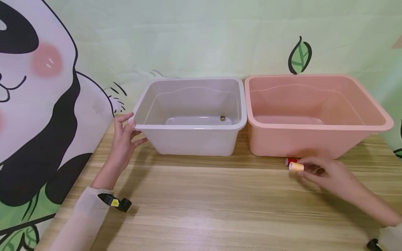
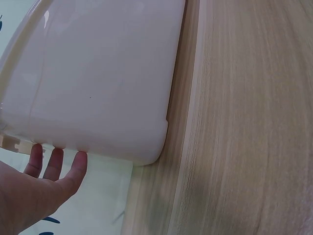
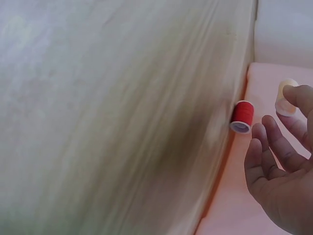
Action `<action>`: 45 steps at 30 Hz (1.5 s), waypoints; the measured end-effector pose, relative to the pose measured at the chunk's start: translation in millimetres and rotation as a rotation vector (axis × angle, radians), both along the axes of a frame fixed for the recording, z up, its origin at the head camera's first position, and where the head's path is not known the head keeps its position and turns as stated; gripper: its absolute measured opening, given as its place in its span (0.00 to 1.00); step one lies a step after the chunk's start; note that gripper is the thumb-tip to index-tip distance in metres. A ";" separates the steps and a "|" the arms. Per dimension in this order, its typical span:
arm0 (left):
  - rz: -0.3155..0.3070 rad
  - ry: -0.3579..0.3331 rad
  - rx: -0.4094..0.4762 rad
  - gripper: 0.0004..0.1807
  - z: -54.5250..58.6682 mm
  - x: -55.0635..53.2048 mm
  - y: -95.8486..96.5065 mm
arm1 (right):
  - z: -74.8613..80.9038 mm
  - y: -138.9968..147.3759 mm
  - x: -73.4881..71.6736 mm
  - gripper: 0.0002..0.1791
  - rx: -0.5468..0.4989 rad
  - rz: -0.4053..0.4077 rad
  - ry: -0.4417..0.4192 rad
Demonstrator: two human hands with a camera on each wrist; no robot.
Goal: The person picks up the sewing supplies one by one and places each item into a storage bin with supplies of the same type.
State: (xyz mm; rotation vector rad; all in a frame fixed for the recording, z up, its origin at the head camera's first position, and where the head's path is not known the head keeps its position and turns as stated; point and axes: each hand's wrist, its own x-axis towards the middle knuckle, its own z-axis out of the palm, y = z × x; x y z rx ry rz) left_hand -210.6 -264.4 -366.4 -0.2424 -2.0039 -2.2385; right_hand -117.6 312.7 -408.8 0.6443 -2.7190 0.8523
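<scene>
My left hand (image 1: pixel 123 141) holds the left rim of the grey-white plastic bin (image 1: pixel 191 141), thumb at the rim's front corner; in the left wrist view several fingers (image 2: pixel 78 169) touch the bin's side. Between thumb and finger, my right hand (image 1: pixel 329 174) pinches a pale orange thread spool (image 1: pixel 296 167) in front of the pink bin (image 1: pixel 292 141). A red thread spool (image 1: pixel 291 161) lies on the table just behind it, close to the pink bin's base. The right wrist view shows this red spool (image 3: pixel 242 116) near the other fingertips, with a small gap.
The two bins stand side by side on a wood-grain table (image 1: pixel 201 202), rims nearly touching. A small round brass-coloured thing (image 1: pixel 222 118) is inside the grey-white bin. Behind them hangs a pale green cloth (image 1: pixel 201 38) with a panda print.
</scene>
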 end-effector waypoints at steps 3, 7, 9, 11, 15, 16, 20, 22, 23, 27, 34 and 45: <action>-0.002 0.003 0.001 0.19 0.1 0.0 -0.6 | 3.6 0.1 0.2 0.17 -0.005 -0.002 0.002; -0.002 0.001 -0.002 0.20 0.5 -0.2 -0.8 | 7.7 -0.4 0.1 0.19 -0.012 0.004 0.014; -0.002 -0.002 -0.002 0.20 0.6 -0.2 -0.8 | 9.6 -1.1 -0.1 0.19 -0.010 0.013 0.026; 0.000 -0.005 -0.003 0.20 0.5 -0.1 -0.9 | 11.4 -2.0 -0.2 0.20 -0.008 0.022 0.038; -0.001 -0.004 -0.008 0.20 0.6 0.1 -1.0 | 16.6 -3.8 -0.1 0.19 0.004 0.026 0.046; -0.001 -0.003 -0.009 0.20 0.5 0.1 -1.0 | 18.1 -4.3 -0.2 0.19 0.007 0.027 0.047; 0.001 0.001 -0.006 0.20 0.6 0.2 -1.1 | 22.8 -5.0 -1.3 0.19 0.025 0.028 0.059; 0.002 0.002 -0.005 0.19 0.8 0.1 -0.9 | 24.8 -6.1 -1.9 0.19 0.034 0.028 0.074; 0.003 0.003 -0.006 0.19 0.9 0.1 -0.8 | 25.6 -6.3 -2.1 0.19 0.039 0.027 0.080; 0.003 0.000 -0.004 0.19 1.3 -0.2 -0.6 | 28.6 -8.1 -2.3 0.19 0.046 0.020 0.094; 0.004 -0.003 -0.002 0.20 1.2 -0.1 -0.8 | 31.5 -8.7 -2.2 0.19 0.041 0.013 0.083; 0.006 0.000 -0.005 0.20 0.5 0.3 -0.8 | 37.2 -7.9 -2.3 0.17 0.043 0.014 0.096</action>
